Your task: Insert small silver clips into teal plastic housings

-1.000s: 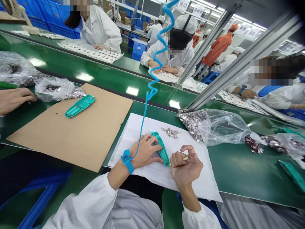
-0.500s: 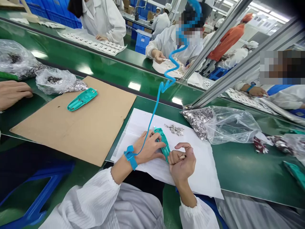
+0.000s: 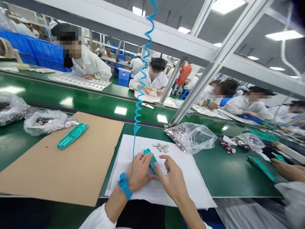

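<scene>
A teal plastic casing (image 3: 148,156) lies on a white paper sheet (image 3: 190,181) at the near edge of the green bench. My left hand (image 3: 139,171) is closed over its left side; a blue wrist strap (image 3: 124,186) with a coiled cord (image 3: 140,92) is on that wrist. My right hand (image 3: 172,179) is palm down, its thumb and fingertips pinching the casing's near end, which they hide. A small heap of shiny metal clips (image 3: 161,147) lies on the sheet just beyond the casing.
A clear bag of metal clips (image 3: 190,138) sits right of the sheet. To the left lie a cardboard sheet (image 3: 71,168) bearing another teal casing (image 3: 72,136) and more bags (image 3: 45,121). A co-worker's hand (image 3: 288,170) rests at far right by a teal part (image 3: 262,168). Workers sit across the bench.
My head has tilted up, showing more of the hall. My right hand has turned from a raised fist to palm down, fingers on the casing. My left hand stays on it.
</scene>
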{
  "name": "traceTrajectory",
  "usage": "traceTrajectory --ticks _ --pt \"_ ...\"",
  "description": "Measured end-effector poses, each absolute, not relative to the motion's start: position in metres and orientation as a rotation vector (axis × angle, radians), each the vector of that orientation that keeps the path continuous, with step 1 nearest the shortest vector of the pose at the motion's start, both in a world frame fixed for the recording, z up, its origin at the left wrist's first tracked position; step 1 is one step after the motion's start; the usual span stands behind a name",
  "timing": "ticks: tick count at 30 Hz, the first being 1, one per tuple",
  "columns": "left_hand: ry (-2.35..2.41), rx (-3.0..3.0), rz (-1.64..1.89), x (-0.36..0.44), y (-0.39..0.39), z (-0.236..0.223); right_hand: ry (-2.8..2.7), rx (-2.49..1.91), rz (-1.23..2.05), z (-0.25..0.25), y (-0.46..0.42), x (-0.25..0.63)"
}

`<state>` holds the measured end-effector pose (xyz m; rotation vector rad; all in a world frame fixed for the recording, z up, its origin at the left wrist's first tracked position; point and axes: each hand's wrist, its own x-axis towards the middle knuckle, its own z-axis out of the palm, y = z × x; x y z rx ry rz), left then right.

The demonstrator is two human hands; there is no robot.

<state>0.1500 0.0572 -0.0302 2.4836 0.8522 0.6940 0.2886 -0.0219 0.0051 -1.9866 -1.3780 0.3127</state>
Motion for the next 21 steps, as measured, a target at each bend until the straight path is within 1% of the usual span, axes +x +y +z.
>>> traceTrajectory --ticks 2,4,7,10,13,17,21 --pt "0.818 2.469 0.702 0.15 0.057 -0.028 -1.503 -2.247 0.234 0.014 -0.022 0.286" --pt "0.781 2.492 0.708 0.149 0.057 -0.027 -1.563 -2.403 0.282 0.019 -0.018 0.281" --pt "0.737 2.544 0.767 0.148 0.057 -0.029 -1.58 -2.49 0.313 0.027 -0.012 0.276" --pt "0.737 2.569 0.896 0.146 0.06 -0.029 -1.551 -2.52 0.301 0.035 -0.021 0.291" --pt "0.855 2.533 1.035 0.145 0.062 -0.024 -1.431 -2.605 0.294 0.036 -0.053 0.333" --pt "1.001 2.45 1.178 0.145 0.062 -0.008 -1.166 -2.809 0.214 0.022 -0.098 0.414" --pt "1.248 2.337 1.322 0.126 0.069 0.008 -0.993 -2.908 0.145 0.004 -0.104 0.482"
